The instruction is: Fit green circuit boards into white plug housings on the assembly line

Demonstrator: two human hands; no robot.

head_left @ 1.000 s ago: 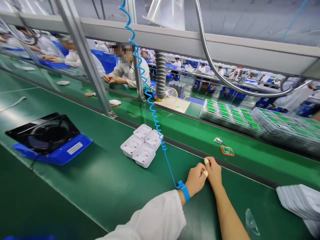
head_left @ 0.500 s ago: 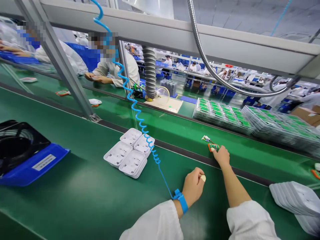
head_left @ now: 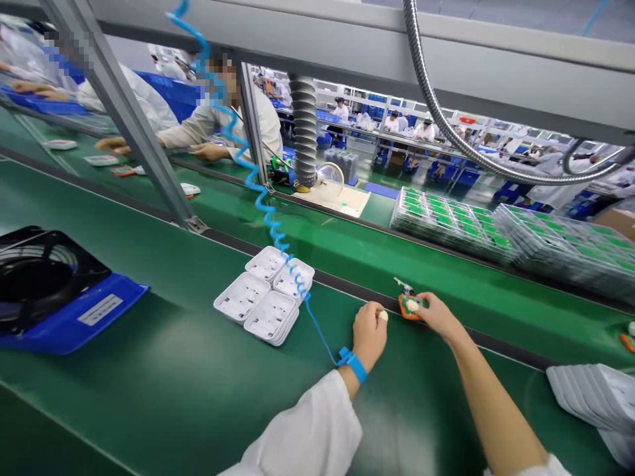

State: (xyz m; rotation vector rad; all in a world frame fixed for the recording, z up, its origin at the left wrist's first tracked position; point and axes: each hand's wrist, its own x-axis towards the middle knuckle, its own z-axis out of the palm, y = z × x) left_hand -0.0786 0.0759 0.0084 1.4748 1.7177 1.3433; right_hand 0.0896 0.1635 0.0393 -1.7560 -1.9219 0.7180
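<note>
My right hand point(head_left: 436, 316) pinches an orange-edged part with a green board point(head_left: 409, 308) at the near edge of the conveyor. A small white piece with wires point(head_left: 403, 285) lies just beyond that part. To its left, my left hand point(head_left: 370, 332) is closed, with a pale cover on a fingertip; whether it holds anything is hidden. A blue strap point(head_left: 353, 365) with a coiled cord circles my left wrist. White plastic trays point(head_left: 268, 316) stand grouped on the green table point(head_left: 188, 396), left of my left hand.
A black fan in a blue bin point(head_left: 106, 311) sits at the left. More white shells point(head_left: 590, 396) are stacked at the right. Beyond the green conveyor point(head_left: 347, 254) are stacked clear trays of green boards point(head_left: 451, 221). A metal post point(head_left: 119, 106) rises at the left; a person works behind it.
My right hand has brought the orange-edged part nearer, from the conveyor to its edge. My left hand has moved up and left. The person across has spread their hands apart.
</note>
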